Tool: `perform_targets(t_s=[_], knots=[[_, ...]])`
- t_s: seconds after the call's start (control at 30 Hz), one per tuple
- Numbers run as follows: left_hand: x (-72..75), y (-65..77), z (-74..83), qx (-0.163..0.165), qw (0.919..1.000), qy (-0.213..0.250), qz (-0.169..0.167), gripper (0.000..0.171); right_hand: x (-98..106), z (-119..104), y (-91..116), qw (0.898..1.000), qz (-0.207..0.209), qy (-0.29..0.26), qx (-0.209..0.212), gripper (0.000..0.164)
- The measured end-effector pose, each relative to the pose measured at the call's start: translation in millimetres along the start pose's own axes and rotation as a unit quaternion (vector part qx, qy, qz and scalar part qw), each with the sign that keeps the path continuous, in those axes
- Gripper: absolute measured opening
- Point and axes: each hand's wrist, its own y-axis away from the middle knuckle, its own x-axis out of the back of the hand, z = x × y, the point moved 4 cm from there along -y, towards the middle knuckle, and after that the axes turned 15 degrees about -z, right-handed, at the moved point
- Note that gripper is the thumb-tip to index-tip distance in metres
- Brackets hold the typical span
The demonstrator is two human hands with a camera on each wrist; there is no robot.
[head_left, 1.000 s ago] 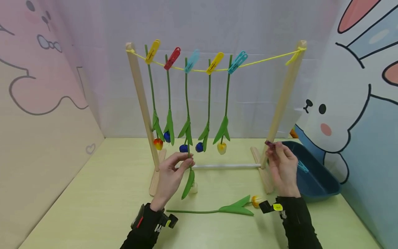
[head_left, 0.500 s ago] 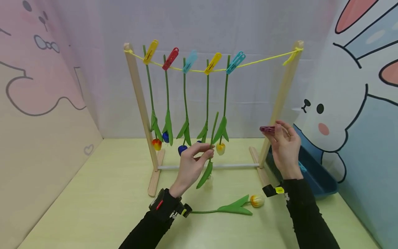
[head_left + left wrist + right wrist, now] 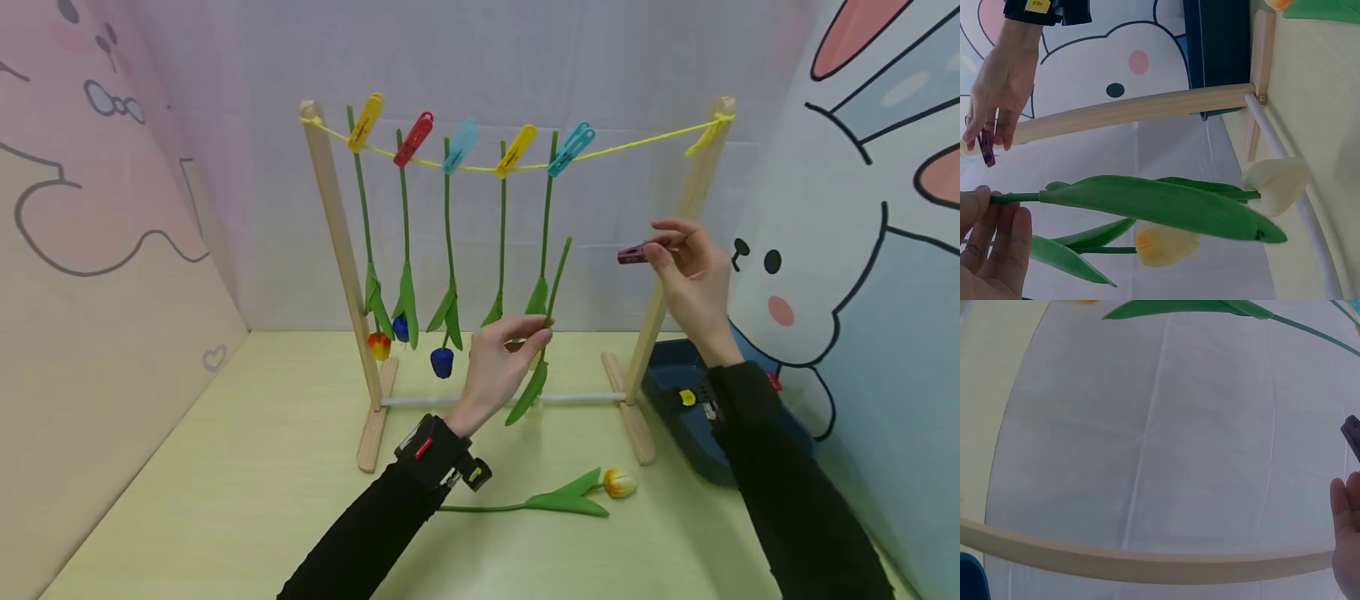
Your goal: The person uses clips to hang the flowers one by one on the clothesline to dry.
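My left hand (image 3: 498,362) pinches the green stem of an artificial tulip (image 3: 1160,203) between thumb and fingers. Its stem end points up and its white bloom (image 3: 1277,185) hangs lowest, as the left wrist view shows. In my right hand (image 3: 693,287), a purple clothespin (image 3: 632,254) is gripped at one end, its other end pointing left, below the yellow line (image 3: 637,142). Several tulips hang upside down from that line, each held by a clothespin; the rightmost pin is a blue clothespin (image 3: 572,150). The held tulip overlaps the rightmost hanging one in the head view.
Wooden posts (image 3: 333,225) carry the line, joined low down by a white rod (image 3: 420,402). A yellow-white tulip (image 3: 567,502) lies on the table (image 3: 225,467) in front. Behind my right forearm stands a dark blue bin (image 3: 667,379). Rabbit-printed panels (image 3: 817,275) flank the table.
My left hand has moved right and up with the white tulip. My right hand has risen with the purple clothespin from beside the bin to the height of the right post's middle.
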Motion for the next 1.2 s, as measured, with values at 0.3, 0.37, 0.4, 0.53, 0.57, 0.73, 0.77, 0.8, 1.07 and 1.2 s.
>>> perform_targets(t_s=[0.3, 0.37, 0.4, 0.53, 0.57, 0.73, 0.77, 0.8, 1.07, 1.2], knots=[[-1.7, -21.7, 10.0, -0.007, 0.9995, -0.029, -0.008, 0.021, 5, -21, -35, 0.996, -0.041, 0.079, 0.023, 0.030], [-2.0, -26.0, 13.1, -0.013, 0.9992, -0.037, -0.009, 0.020, 6, -26, -42, 0.994, -0.051, 0.096, 0.031, 0.029], [-2.1, -28.3, 14.8, -0.017, 0.9988, -0.045, -0.010, 0.020, 7, -29, -45, 0.992, -0.059, 0.103, 0.035, 0.029], [-3.3, -38.1, 20.6, -0.028, 0.9972, -0.068, -0.013, 0.021, 11, -38, -55, 0.989, -0.084, 0.120, 0.038, 0.030], [-3.8, -40.5, 21.6, -0.029, 0.9967, -0.074, -0.014, 0.021, 12, -39, -57, 0.988, -0.089, 0.123, 0.041, 0.030], [-6.3, -52.8, 27.1, -0.026, 0.9959, -0.084, -0.020, 0.021, 16, -46, -70, 0.985, -0.102, 0.128, 0.058, 0.033], [-6.5, -55.2, 28.6, -0.025, 0.9956, -0.088, -0.020, 0.021, 17, -48, -72, 0.984, -0.104, 0.130, 0.061, 0.033], [-6.5, -57.6, 30.4, -0.025, 0.9953, -0.092, -0.019, 0.021, 17, -49, -74, 0.984, -0.106, 0.131, 0.063, 0.033], [-3.9, -72.0, 36.1, -0.015, 0.9939, -0.109, -0.007, 0.021, 18, -58, -88, 0.978, -0.121, 0.162, 0.057, 0.033], [-1.6, -76.9, 36.9, -0.013, 0.9939, -0.109, -0.005, 0.022, 17, -64, -93, 0.974, -0.132, 0.173, 0.060, 0.032]])
